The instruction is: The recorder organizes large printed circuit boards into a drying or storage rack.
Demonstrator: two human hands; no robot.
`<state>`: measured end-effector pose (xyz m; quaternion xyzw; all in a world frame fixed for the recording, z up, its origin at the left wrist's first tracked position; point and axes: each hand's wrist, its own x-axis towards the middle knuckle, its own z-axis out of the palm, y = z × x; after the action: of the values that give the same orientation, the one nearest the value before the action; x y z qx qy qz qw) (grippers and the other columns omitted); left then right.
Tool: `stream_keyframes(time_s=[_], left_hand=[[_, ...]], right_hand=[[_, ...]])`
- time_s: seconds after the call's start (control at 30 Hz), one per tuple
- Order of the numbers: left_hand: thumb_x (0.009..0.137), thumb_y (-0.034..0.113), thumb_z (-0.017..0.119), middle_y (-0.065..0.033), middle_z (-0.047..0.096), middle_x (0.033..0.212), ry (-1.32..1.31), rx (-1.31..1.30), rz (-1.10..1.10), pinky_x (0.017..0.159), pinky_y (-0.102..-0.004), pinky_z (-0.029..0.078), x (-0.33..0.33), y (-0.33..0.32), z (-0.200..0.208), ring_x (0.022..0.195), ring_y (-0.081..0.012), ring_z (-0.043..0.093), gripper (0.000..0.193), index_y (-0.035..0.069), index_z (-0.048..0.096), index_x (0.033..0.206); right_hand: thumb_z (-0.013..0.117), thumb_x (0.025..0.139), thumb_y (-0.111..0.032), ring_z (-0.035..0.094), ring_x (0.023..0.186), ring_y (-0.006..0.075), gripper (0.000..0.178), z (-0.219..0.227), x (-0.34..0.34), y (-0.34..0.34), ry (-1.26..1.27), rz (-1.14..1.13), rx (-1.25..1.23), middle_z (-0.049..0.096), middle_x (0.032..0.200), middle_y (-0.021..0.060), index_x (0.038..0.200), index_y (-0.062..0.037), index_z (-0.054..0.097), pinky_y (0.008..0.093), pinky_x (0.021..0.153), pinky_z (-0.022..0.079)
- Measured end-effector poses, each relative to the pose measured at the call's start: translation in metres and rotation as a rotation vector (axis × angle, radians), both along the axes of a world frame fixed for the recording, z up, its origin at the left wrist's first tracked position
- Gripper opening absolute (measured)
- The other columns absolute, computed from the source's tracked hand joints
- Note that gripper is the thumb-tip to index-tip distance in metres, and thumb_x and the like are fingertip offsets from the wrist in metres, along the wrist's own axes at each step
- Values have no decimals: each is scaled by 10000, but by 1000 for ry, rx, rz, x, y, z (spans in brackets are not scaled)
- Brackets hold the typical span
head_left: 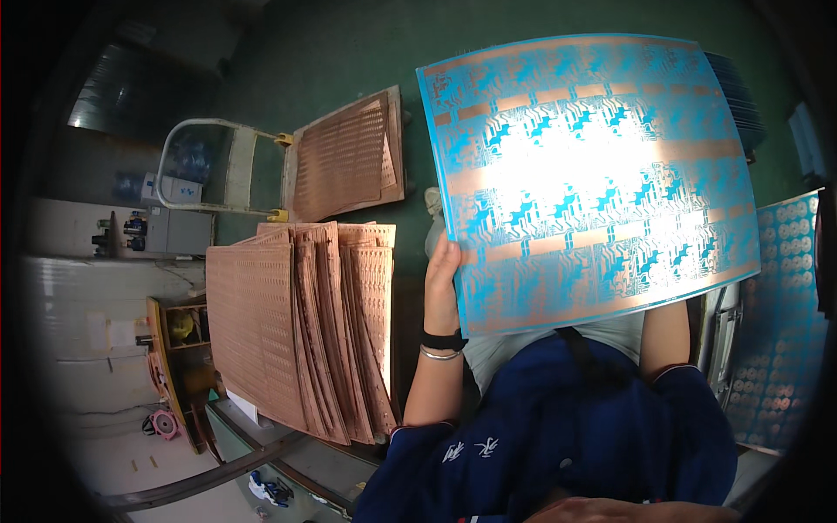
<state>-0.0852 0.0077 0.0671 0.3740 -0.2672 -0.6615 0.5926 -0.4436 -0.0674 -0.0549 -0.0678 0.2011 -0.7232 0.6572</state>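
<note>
my left hand (441, 283) grips the left edge of the blue panel (593, 174), held up ahead, long axis sideways; my right hand is hidden behind it.

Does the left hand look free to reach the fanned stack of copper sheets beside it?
Probably not as is: the left hand grips the blue patterned sheet; nothing blocks the copper stack.

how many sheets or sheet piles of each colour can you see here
blue sheet held up by left hand: 1
blue sheet at right edge: 1
dark stack behind top right: 1
copper fanned pile: 1
copper pile on cart: 1
total: 5; right hand hidden behind the held sheet
</note>
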Motion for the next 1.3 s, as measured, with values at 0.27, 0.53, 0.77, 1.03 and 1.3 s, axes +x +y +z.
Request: stream_keyframes(time_s=[0.27,0.53,0.77,1.03,1.3], left_hand=[[932,239,426,-160,399,1329,103,-50,-23,966,-324,392,-6,13,-5,1193,-211,431,561,-48,219,1368],[906,89,471,-143,495,1218,341,57,-9,940,-412,443,-16,33,-19,1104,-218,519,433,5,320,1304],[880,-5,472,-132,425,1300,390,219,128,988,-408,408,-28,28,-35,1196,-243,438,455,30,328,1310],[879,12,487,-136,441,1279,317,133,185,970,-438,413,0,26,-40,1176,-247,453,458,19,329,1309],[907,115,490,-136,501,1215,198,45,319,952,-424,415,26,16,-33,1127,-237,489,390,-2,385,1263]], right_hand=[[281,962,-361,409,1197,251,509,9,1,6,41,-5,10,370,1361,131,1336,-17,311,383,995,359],[279,964,-354,404,1204,247,501,25,15,9,50,-35,-17,368,1363,130,1335,-20,314,385,1001,353],[277,965,-347,400,1209,244,493,42,26,11,69,-53,-43,366,1364,129,1335,-23,317,388,1006,349],[275,967,-339,396,1216,240,485,83,3,4,142,-153,-154,364,1365,128,1335,-27,320,390,1012,343],[326,964,-260,457,1176,231,424,99,-41,1,191,59,-174,429,1312,138,1311,-19,354,378,971,402]])
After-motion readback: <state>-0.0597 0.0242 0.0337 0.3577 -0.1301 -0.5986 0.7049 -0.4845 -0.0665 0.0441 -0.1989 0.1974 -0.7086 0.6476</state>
